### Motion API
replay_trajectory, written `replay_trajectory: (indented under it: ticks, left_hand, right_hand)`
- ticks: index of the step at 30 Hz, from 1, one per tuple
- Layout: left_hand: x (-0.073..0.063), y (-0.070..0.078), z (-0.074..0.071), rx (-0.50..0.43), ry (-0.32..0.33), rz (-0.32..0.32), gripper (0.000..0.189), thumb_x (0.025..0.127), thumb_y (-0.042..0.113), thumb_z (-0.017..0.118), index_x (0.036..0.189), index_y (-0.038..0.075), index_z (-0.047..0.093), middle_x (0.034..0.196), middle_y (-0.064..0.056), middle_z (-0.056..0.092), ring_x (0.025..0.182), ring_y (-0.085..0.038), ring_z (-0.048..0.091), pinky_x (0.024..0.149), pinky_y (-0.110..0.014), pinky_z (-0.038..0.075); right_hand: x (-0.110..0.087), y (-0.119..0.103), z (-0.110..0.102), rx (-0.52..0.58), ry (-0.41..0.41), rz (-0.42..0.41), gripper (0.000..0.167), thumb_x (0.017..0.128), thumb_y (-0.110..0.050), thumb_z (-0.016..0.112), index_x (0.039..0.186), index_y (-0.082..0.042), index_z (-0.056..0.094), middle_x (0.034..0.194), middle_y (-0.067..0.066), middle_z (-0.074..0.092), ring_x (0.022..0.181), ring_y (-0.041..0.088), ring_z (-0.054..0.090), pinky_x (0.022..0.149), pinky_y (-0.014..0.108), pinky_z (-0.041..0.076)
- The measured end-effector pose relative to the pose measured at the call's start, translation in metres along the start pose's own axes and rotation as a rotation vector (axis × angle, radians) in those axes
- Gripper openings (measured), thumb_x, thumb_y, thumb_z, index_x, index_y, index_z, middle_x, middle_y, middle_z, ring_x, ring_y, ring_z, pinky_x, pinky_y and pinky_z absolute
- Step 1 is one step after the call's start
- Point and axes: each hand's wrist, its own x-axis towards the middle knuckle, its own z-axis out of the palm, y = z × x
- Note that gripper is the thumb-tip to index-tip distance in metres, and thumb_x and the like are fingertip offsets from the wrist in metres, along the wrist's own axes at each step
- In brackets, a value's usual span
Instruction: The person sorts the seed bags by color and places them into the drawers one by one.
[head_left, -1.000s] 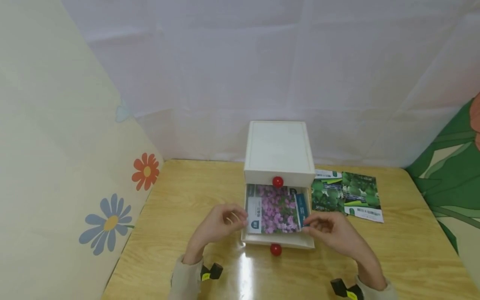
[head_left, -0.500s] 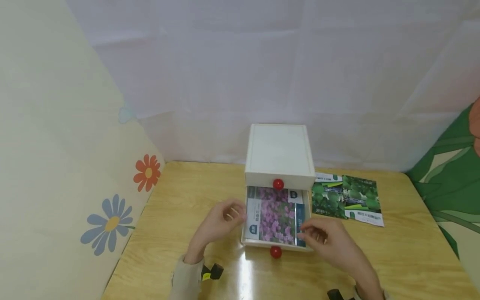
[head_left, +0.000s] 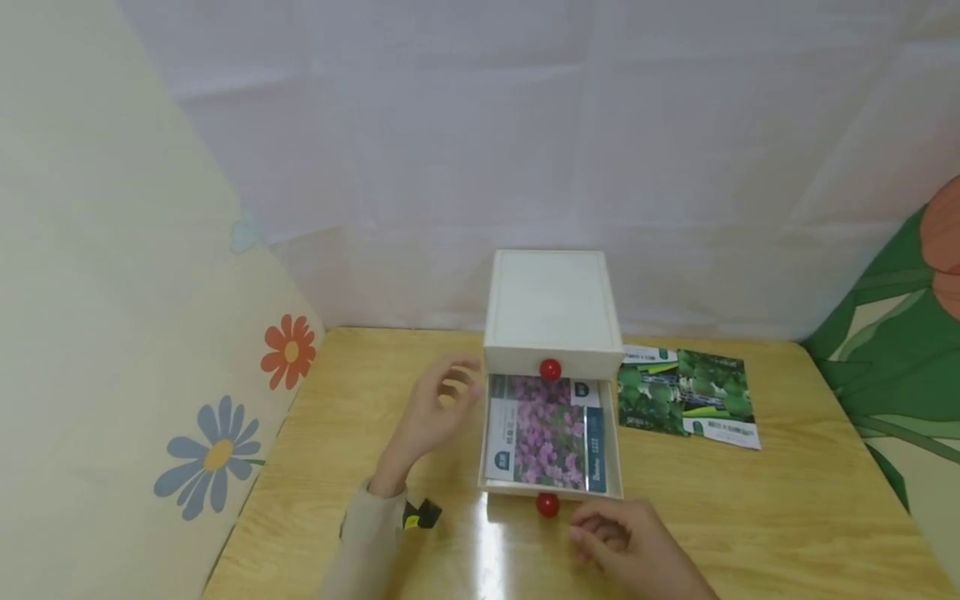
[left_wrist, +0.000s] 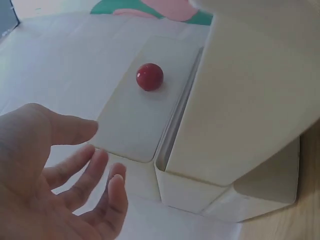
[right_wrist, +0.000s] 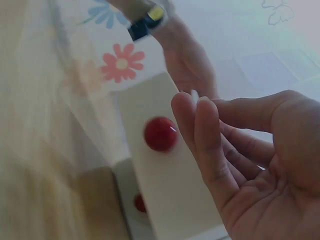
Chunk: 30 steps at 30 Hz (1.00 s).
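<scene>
A small white drawer cabinet [head_left: 553, 296] stands on the wooden table, its lower drawer [head_left: 612, 446] pulled out. Inside that drawer lie flat seed packets [head_left: 547, 446] with pink-purple flowers, one overlapping another. My left hand [head_left: 438, 408] hovers beside the cabinet's left side, fingers loosely bent and holding nothing. In the left wrist view, this hand [left_wrist: 65, 175] is near the upper drawer's front. My right hand [head_left: 630, 537] is right of the lower red knob [head_left: 548, 504], apart from it. The right wrist view shows that hand [right_wrist: 250, 160] with loosely curled fingers and nothing held.
Right of the cabinet, green leafy packets [head_left: 716, 400] lie overlapping on the table [head_left: 795, 492]. The upper drawer is closed, with its own red knob [head_left: 551, 370]. A white cloth [head_left: 420, 167] hangs behind, and flower-painted panels [head_left: 210, 333] stand at both sides.
The flower packet has come to lie lower in the drawer, nearer its front. My right hand has left the packet's edge and moved toward me; my left hand has moved up beside the cabinet.
</scene>
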Motion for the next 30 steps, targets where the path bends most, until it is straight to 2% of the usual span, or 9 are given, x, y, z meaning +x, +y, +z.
replay_trajectory:
  ticks: [4,7,11,13,18,21,30]
  left_hand:
    - [0.011,-0.003,-0.002,0.029,0.039,0.096,0.041,0.1,0.004,0.071,0.14,0.003,0.062,0.141,-0.019,0.065,0.12,-0.038,0.067,0.092,-0.047,0.065]
    - [0.021,-0.007,0.0,0.042,0.048,0.166,0.045,0.103,0.005,0.068,0.146,0.005,0.059,0.153,-0.016,0.058,0.136,-0.037,0.059,0.1,-0.053,0.063]
    - [0.032,-0.012,0.008,0.037,0.052,0.227,0.048,0.104,0.005,0.065,0.152,0.006,0.055,0.163,-0.014,0.05,0.147,-0.036,0.05,0.106,-0.054,0.06]
    - [0.035,-0.014,0.012,-0.002,0.051,0.25,0.046,0.105,0.002,0.062,0.151,0.002,0.055,0.164,-0.016,0.048,0.149,-0.037,0.049,0.109,-0.052,0.058]
    - [0.038,-0.018,0.019,-0.104,0.056,0.252,0.037,0.106,-0.004,0.057,0.142,-0.003,0.061,0.164,-0.018,0.048,0.15,-0.039,0.048,0.114,-0.041,0.054]
    - [0.038,-0.021,0.021,-0.104,0.074,0.235,0.032,0.107,-0.002,0.056,0.138,-0.002,0.066,0.163,-0.016,0.05,0.15,-0.037,0.05,0.111,-0.037,0.055]
    - [0.042,-0.027,0.025,-0.104,0.112,0.215,0.027,0.108,0.002,0.059,0.131,0.002,0.071,0.159,-0.012,0.056,0.146,-0.034,0.055,0.1,-0.039,0.062]
  right_hand:
    - [0.003,0.014,0.013,0.117,-0.048,0.042,0.024,0.105,-0.017,0.069,0.118,0.003,0.073,0.101,0.014,0.079,0.088,0.016,0.077,0.077,0.029,0.068]
    - [0.007,0.025,0.021,0.186,-0.038,0.065,0.029,0.105,-0.019,0.068,0.12,0.006,0.07,0.101,0.015,0.078,0.09,0.018,0.078,0.08,0.029,0.068]
    - [0.013,0.036,0.031,0.311,0.003,0.088,0.038,0.107,-0.022,0.067,0.124,0.012,0.065,0.104,0.018,0.078,0.093,0.02,0.078,0.085,0.033,0.068]
    - [0.016,0.04,0.035,0.367,0.011,0.077,0.04,0.108,-0.021,0.065,0.125,0.015,0.063,0.107,0.021,0.078,0.095,0.021,0.078,0.088,0.035,0.068]
    - [0.024,0.044,0.045,0.432,0.012,0.038,0.037,0.111,-0.017,0.058,0.122,0.018,0.061,0.107,0.022,0.078,0.094,0.02,0.078,0.09,0.036,0.067]
    - [0.026,0.046,0.049,0.448,0.019,0.036,0.037,0.111,-0.018,0.056,0.12,0.018,0.061,0.106,0.02,0.078,0.092,0.019,0.078,0.089,0.036,0.067]
    - [0.033,0.044,0.055,0.514,0.066,0.03,0.04,0.115,-0.021,0.049,0.115,0.018,0.061,0.098,0.008,0.078,0.088,0.015,0.077,0.086,0.034,0.068]
